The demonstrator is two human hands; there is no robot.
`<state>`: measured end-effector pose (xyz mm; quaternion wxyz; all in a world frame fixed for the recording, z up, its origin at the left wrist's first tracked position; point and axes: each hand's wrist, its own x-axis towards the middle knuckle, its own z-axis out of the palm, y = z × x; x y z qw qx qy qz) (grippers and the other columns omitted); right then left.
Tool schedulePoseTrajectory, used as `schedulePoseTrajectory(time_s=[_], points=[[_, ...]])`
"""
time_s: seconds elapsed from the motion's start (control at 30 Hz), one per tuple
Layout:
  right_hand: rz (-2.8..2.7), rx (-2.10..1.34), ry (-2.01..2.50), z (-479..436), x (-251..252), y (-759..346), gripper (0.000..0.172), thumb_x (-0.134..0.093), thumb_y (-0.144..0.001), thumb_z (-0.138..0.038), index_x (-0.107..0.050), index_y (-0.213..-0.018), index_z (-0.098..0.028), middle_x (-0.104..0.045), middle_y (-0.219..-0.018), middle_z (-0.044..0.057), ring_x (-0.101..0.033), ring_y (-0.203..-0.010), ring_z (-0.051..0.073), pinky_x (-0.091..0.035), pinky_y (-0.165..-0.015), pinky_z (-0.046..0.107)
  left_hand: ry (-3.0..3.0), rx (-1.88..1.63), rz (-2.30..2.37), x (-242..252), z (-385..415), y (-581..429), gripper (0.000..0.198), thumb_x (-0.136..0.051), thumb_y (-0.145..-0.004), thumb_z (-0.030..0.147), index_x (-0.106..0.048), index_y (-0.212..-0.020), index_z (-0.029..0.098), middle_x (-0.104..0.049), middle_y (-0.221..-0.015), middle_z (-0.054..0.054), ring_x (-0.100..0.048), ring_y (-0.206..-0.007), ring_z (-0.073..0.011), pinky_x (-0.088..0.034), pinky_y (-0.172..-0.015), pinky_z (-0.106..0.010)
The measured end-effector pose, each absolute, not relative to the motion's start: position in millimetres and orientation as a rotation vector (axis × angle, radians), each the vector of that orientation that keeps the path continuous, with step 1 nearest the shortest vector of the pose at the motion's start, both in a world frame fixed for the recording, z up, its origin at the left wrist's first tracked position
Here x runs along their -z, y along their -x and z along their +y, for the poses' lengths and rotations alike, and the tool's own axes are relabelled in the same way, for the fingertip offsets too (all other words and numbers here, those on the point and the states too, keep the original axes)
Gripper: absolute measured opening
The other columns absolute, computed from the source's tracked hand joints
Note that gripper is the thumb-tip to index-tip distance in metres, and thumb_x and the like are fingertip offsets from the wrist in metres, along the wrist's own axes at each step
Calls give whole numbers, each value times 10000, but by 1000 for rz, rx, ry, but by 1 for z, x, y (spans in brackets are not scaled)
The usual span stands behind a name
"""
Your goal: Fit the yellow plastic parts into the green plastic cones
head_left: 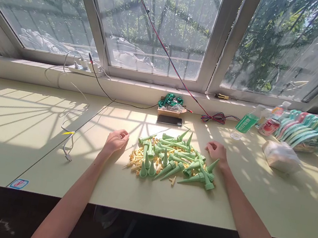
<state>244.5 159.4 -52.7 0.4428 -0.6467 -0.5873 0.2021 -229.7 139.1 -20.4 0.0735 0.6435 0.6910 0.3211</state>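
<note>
On the sunlit table (9,118), both hands (116,139) (216,150) rest loosely curled, flanking green cones (176,158).

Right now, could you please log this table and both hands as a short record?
Pile: green plastic cones beside small yellow pieces
Left hand: curled, on table left of pile
Right hand: curled, at pile's right edge
Behind pile: dark phone, small cardboard box
Far right: green bottle, red can, pastel hangers

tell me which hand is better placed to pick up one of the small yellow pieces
Probably left: the left hand rests right beside the yellow pieces; the right hand sits across the green cones.
</note>
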Motion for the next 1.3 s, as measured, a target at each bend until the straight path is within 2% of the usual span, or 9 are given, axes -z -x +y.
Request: schedulePoseTrajectory(time_s=[0.13,0.27,0.37,0.47,0.63,0.73,1.0,1.17,1.3], points=[[-1443,-518,1592,160,53,-244,208,-567,-756,-366,-663,-785,-184,-740,-714,80,-698,-690,216,-541,-721,335,-1910,-973,2077,20,136,227,185,-571,-731,376,-673,-718,221,-690,-672,-58,-612,-618,-193,-434,-587,-280],[-1376,-504,1548,160,43,-248,297,-594,-763,-449,-654,-849,-171,-737,-731,82,-649,-563,182,-539,-638,327,-1877,-1044,2090,14,130,218,205,-552,-771,379,-672,-741,215,-701,-697,-55,-628,-625,-196,-463,-641,-295],[-1270,-422,1452,156,26,-257,337,-602,-770,-482,-641,-868,-162,-729,-749,88,-642,-564,172,-540,-617,315,-1830,-1154,2089,4,120,209,225,-540,-807,377,-671,-795,194,-714,-729,-60,-668,-691,-201,-502,-703,-292],[-1185,-365,1362,143,-1,-262,332,-609,-791,-478,-636,-901,-167,-722,-782,84,-645,-583,170,-540,-595,309,-1797,-1250,2056,-7,102,201,259,-522,-851,397,-676,-869,190,-732,-808,-55,-686,-737,-189,-522,-667,-264],[-1310,-226,1220,103,-54,-233,276,-605,-854,-435,-642,-946,-178,-717,-812,87,-681,-673,200,-570,-673,344,-1757,-1569,1954,-7,72,184,311,-508,-908,426,-675,-836,173,-716,-798,-55,-668,-708,-162,-524,-611,-241],[-1450,-197,1169,81,-69,-191,281,-547,-919,-445,-650,-983,-191,-719,-856,83,-694,-758,210,-569,-735,345,-1823,-1581,1907,2,63,175,314,-495,-924,406,-671,-819,167,-716,-798,-61,-665,-718,-163,-509,-587,-240],[-2158,-440,958,83,-24,-101,226,-590,-932,-348,-645,-1085,-193,-713,-933,73,-652,-758,203,-508,-678,328,-2060,-1281,1837,14,57,171,397,-435,-957,424,-663,-725,195,-677,-709,-59,-622,-665,-176,-467,-607,-286],[-2152,-386,936,86,-5,-98,151,-542,-962,-309,-648,-973,-203,-682,-822,39,-603,-691,173,-464,-651,294,-2138,-1321,1742,16,56,170,417,-432,-970,389,-625,-663,185,-615,-634,-41,-567,-595,-154,-426,-591,-272],[-2131,-344,883,82,3,-102,219,-501,-981,-281,-604,-814,-186,-637,-753,36,-559,-668,160,-443,-653,289,-2231,-1321,1652,17,56,167,431,-442,-984,359,-559,-613,173,-528,-567,-9,-460,-525,-121,-364,-567,-262]])
